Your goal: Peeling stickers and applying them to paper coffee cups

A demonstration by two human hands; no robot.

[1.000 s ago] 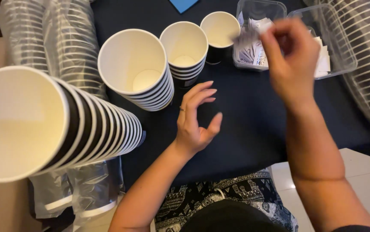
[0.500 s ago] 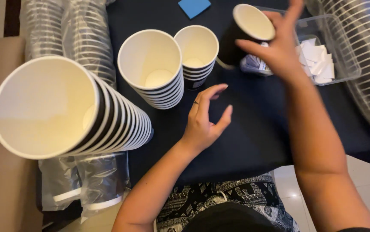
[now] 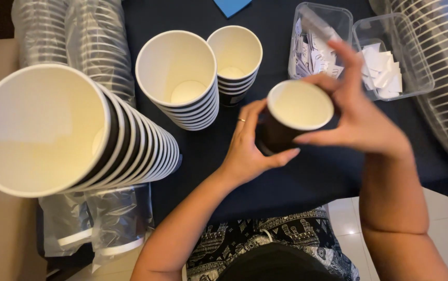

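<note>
Gripping a dark paper cup (image 3: 292, 117) between both hands above the dark tablecloth (image 3: 312, 177). Left hand (image 3: 250, 143) wraps its lower wall; right hand (image 3: 356, 122) pinches the rim side. Cup tilted, mouth toward camera. Cup stacks (image 3: 180, 78) lie left.

Soft, even indoor light; white cup insides (image 3: 36, 130) glow bright, dark bench (image 3: 312, 177) absorbs light, fingers (image 3: 338, 57) slightly motion-blurred.

Paper cup (image 3: 294, 117) matt, white inside; clear glossy plastic trays (image 3: 390, 57); dark cloth table cover (image 3: 307, 177).
</note>
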